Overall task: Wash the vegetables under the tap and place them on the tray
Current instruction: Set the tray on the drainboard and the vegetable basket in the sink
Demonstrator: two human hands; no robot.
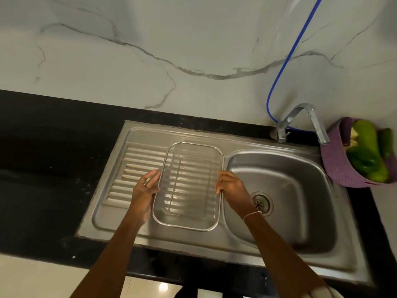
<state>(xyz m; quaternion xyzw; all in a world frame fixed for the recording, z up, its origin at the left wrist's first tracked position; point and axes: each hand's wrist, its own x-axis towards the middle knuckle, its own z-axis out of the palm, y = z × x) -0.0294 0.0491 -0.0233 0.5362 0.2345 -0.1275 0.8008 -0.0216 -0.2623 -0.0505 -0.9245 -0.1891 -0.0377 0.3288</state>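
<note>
A rectangular mesh tray (pixel 194 147) with a metal rim lies on the ribbed drainboard of the steel sink. My left hand (pixel 144 191) is at the tray's left rim with fingers spread and touching it. My right hand (pixel 231 188) grips the tray's right rim. Green vegetables (pixel 367 151) fill a purple basket (pixel 335 162) on the counter at the far right. A chrome tap (pixel 309 119) stands behind the basin, and no water runs from it.
The sink basin (pixel 290 190) with its round drain (pixel 261 203) lies right of the tray. A blue hose (pixel 287 59) runs down the marble wall to the tap's base. Black countertop (pixel 43 168) stretches to the left.
</note>
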